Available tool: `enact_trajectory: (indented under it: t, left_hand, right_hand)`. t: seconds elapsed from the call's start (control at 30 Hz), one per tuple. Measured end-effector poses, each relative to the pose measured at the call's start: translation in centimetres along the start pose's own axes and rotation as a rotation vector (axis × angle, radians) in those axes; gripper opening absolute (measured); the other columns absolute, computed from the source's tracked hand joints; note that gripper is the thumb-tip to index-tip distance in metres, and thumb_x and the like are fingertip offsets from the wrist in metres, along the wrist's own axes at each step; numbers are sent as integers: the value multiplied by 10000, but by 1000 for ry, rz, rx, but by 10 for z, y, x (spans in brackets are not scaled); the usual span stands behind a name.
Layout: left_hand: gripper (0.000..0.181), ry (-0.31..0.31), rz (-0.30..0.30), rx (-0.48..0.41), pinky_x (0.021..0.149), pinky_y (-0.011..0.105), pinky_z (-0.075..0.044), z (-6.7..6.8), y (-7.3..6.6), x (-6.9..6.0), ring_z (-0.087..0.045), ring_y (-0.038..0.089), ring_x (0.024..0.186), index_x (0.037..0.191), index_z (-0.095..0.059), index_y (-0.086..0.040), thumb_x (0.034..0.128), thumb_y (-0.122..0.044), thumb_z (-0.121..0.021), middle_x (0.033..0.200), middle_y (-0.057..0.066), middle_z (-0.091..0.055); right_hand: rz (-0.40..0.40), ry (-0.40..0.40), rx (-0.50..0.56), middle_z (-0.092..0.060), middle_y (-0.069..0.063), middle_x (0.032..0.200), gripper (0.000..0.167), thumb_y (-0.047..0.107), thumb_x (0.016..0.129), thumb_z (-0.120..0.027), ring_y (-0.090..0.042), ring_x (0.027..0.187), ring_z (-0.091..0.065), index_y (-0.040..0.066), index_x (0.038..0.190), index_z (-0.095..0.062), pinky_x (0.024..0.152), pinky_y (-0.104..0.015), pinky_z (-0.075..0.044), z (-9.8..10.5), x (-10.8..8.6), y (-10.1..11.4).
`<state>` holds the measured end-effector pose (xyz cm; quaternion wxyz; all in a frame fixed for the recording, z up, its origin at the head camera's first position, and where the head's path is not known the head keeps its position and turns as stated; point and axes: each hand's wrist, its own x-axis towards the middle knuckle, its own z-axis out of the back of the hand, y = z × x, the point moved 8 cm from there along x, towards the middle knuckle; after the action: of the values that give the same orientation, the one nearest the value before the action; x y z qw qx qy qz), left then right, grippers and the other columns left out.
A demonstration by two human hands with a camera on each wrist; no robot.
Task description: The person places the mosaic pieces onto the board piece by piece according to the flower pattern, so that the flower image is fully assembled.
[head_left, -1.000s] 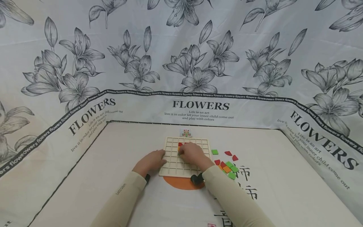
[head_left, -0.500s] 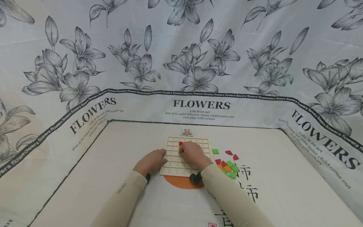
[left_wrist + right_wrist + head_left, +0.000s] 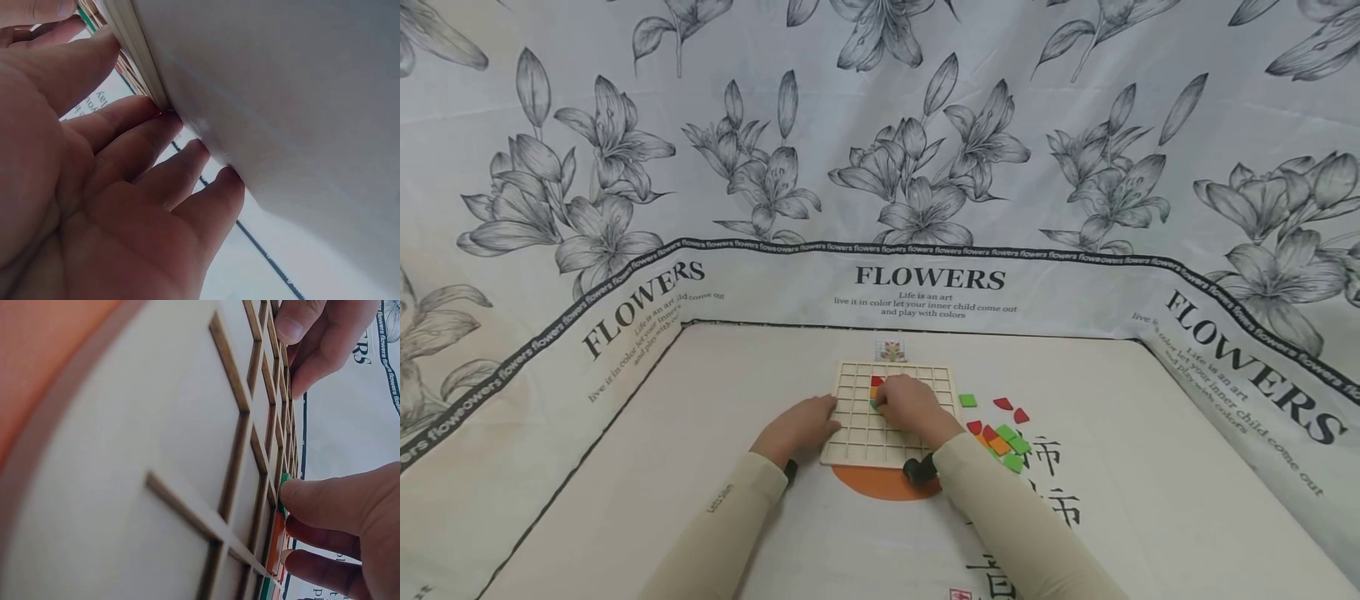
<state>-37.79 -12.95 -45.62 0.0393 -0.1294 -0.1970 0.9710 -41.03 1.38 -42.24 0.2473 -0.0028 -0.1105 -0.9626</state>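
A pale wooden grid board (image 3: 847,433) lies flat on the table in the head view. At its left edge is my left hand (image 3: 797,429), whose fingertips touch the board's side in the left wrist view. Over the middle of the board, my right hand (image 3: 913,406) pinches a small green tile (image 3: 284,480) by its thumb. A red tile (image 3: 877,381) and an orange tile (image 3: 874,392) sit in cells beside the right fingers. The right hand hides other cells behind it.
Several loose red, orange and green tiles (image 3: 1011,437) lie right of the board, with a single green tile (image 3: 967,401) nearer to it. A small pattern card (image 3: 891,351) lies behind the board. A floral cloth (image 3: 925,287) walls the table.
The green tile at my right fingertips shows a little more than before. Both hands and the board stay almost in place; the head view shifts slightly.
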Motion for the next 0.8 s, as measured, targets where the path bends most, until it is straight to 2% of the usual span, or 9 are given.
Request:
enact_trajectory:
  t: [0.23,0.43,0.7,0.8]
  left_hand:
    - [594,7,6,-10,1210,455,-272,1,0,-2,-312,278,1457,1497,-361,-81,987,-324,-546,1542,91,-390]
    - [587,0,-4,13,1210,446,-276,0,-2,-1,-315,278,1456,1495,-362,-75,993,-322,-536,1541,92,-391]
    - [591,3,7,-3,1208,457,-277,-2,-1,-1,-314,283,1456,1499,-356,-81,990,-322,-537,1541,92,-391]
    - [593,3,5,-8,1205,467,-279,0,-1,-2,-319,290,1452,1499,-356,-79,988,-319,-540,1538,97,-394]
  right_hand:
    - [0,6,-20,-727,38,992,119,197,907,-669,-115,850,-619,182,958,-775,796,-325,-570,-2,1,-2]
    - [1,9,3,-729,35,987,135,193,908,-656,-127,868,-625,174,972,-774,813,-332,-562,2,-3,-7]
    - [-50,14,28,-706,9,1099,184,208,935,-625,-189,1053,-636,166,1066,-748,913,-384,-550,15,-13,-25]
    - [-75,7,24,-704,-6,1114,201,193,936,-622,-207,1071,-634,149,1092,-741,933,-404,-545,23,-16,-33]
